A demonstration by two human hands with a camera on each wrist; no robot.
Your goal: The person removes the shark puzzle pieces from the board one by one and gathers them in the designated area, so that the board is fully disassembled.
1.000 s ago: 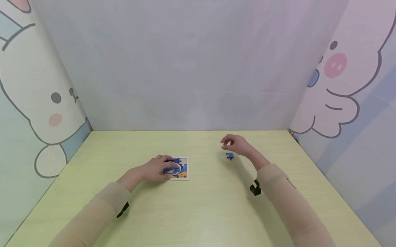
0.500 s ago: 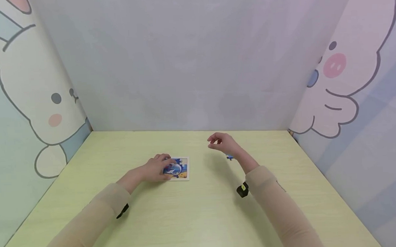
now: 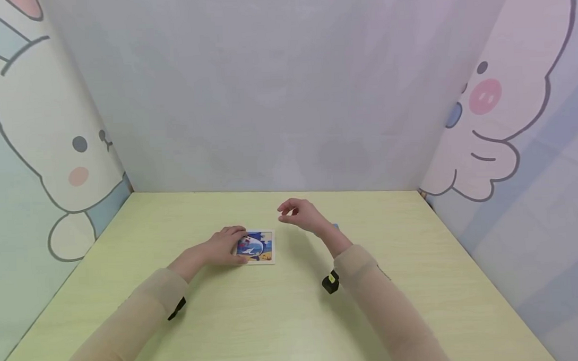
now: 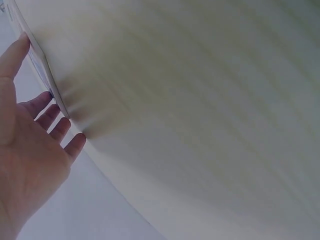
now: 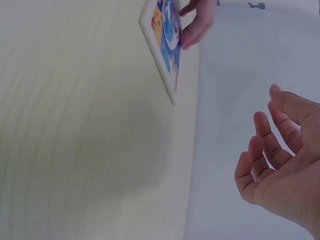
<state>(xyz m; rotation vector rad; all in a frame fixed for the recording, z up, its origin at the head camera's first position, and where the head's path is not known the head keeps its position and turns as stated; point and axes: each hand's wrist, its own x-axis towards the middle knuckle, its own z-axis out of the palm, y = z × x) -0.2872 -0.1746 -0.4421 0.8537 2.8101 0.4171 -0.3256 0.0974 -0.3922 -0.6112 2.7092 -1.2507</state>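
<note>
A jigsaw puzzle (image 3: 259, 247) in a white frame lies flat on the table, showing a blue and white sea picture with a yellow-orange corner. My left hand (image 3: 223, 247) rests at its left side, thumb on the near edge and fingers toward the far edge. In the left wrist view the fingers (image 4: 61, 130) spread loosely along the frame's rim. My right hand (image 3: 303, 215) hovers right of the puzzle, fingers loosely bent. Nothing shows between thumb and fingers in the right wrist view. A blue puzzle piece (image 3: 336, 226) lies behind my right wrist, mostly hidden.
The pale wood-grain table (image 3: 294, 318) meets a plain grey-white back wall (image 3: 276, 96). Side panels carry cartoon animals, a rabbit (image 3: 54, 157) on the left and a pink-nosed figure (image 3: 501, 98) on the right. A small black device (image 3: 331, 281) hangs under the right cuff.
My right hand has moved left from above the blue piece toward the puzzle, its wrist now covering most of that piece. My left index finger has drawn back from the puzzle's middle toward its far-left edge.
</note>
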